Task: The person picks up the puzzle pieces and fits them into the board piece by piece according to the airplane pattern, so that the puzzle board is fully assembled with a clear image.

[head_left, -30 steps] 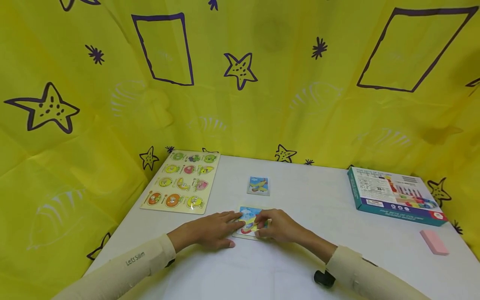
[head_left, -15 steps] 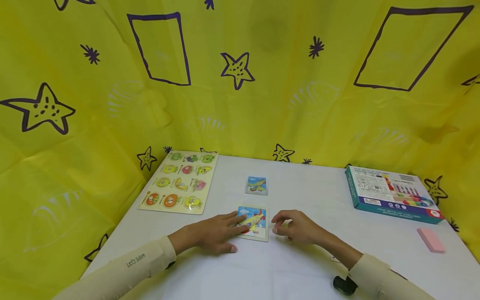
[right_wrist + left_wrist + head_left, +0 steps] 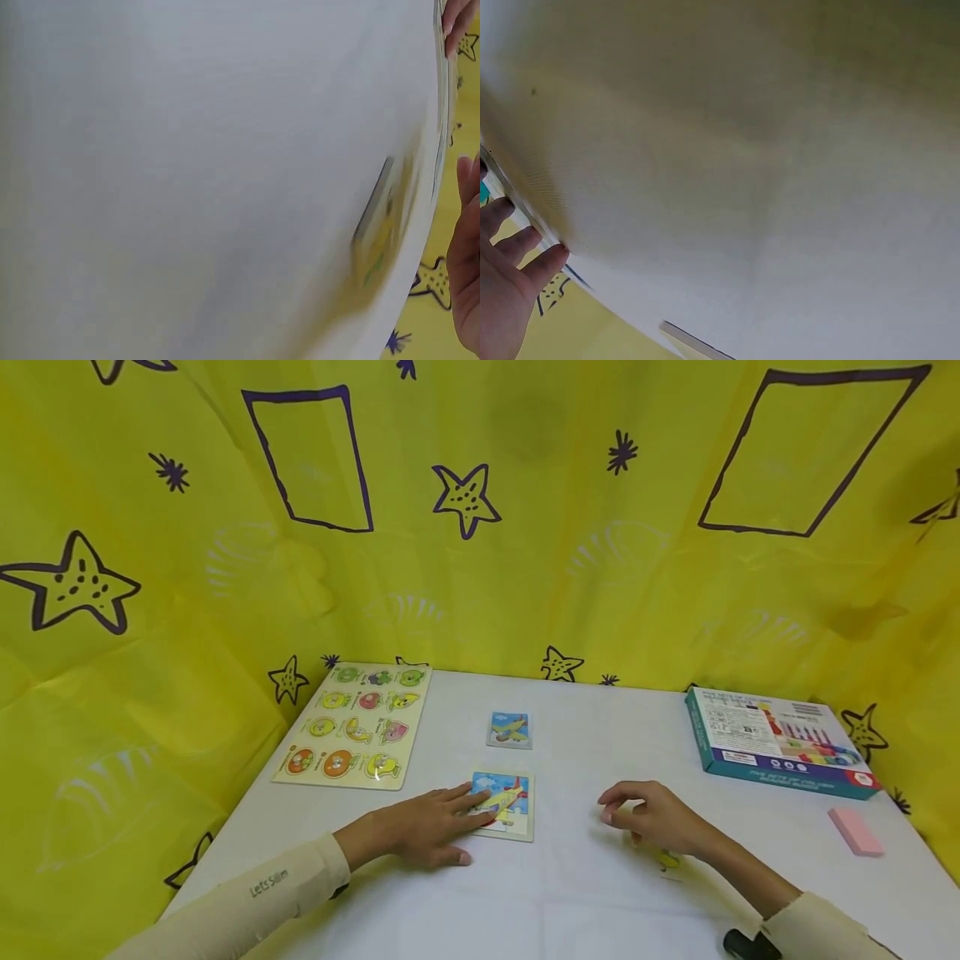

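Note:
My left hand (image 3: 429, 828) lies with spread fingers across the left side of a small square jigsaw puzzle (image 3: 517, 818), which shows a yellow airplane on blue. Its fingertips rest on the picture and cover part of it. To the right, my right hand (image 3: 651, 814) is over the white table with loosely bent fingers and no thing visible in them. Below that wrist a small flat piece with a yellow figure (image 3: 669, 860) lies partly hidden; the right wrist view shows a blurred yellow-printed piece (image 3: 379, 229) on the table. Behind the puzzle lies a smaller airplane picture (image 3: 510, 729).
A fruit peg board (image 3: 390, 757) lies at the back left. At the right are a teal-edged toy box (image 3: 787, 745) and a pink block (image 3: 857, 832). A yellow patterned curtain (image 3: 465, 602) hangs behind the table (image 3: 585, 893).
My right hand has let go of the puzzle and moved away to the right, uncovering the puzzle's right side and the small yellow piece. My left hand has stayed on the puzzle.

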Tool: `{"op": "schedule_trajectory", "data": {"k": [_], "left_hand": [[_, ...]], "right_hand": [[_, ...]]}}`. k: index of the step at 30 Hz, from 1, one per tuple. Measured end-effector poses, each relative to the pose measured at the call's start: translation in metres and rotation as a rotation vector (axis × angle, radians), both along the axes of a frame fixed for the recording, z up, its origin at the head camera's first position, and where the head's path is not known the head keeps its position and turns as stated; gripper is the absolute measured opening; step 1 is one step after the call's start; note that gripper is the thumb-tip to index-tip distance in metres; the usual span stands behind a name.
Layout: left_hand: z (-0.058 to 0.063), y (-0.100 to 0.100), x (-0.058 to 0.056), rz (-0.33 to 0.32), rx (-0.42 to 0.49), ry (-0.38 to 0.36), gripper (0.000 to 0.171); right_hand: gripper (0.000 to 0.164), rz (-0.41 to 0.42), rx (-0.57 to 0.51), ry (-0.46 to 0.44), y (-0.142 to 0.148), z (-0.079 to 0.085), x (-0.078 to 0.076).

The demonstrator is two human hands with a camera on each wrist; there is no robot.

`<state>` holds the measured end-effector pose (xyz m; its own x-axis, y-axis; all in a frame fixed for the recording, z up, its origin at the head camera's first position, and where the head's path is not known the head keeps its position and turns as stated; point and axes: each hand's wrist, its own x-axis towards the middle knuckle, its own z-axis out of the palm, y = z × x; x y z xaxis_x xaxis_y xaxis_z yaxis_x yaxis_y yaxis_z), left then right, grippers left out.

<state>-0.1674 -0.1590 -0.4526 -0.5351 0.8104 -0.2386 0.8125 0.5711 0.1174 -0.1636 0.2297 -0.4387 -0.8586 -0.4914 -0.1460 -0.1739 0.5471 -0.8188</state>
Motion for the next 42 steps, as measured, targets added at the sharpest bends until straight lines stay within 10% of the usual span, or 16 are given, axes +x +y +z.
{"op": "schedule_trajectory", "data": {"k": [20,42], "left_hand": [[0.001,0.001,0.001,-0.009,-0.003,0.009,0.067],[0.003,0.001,0.004,0.002,0.010,-0.001,0.066]], "right_hand": [[0.045,-0.097,0.164,0.027,0.077,-0.008,0.046],[0.049,-0.252,0.319,0.123,0.065,-0.019,0.058]]}}
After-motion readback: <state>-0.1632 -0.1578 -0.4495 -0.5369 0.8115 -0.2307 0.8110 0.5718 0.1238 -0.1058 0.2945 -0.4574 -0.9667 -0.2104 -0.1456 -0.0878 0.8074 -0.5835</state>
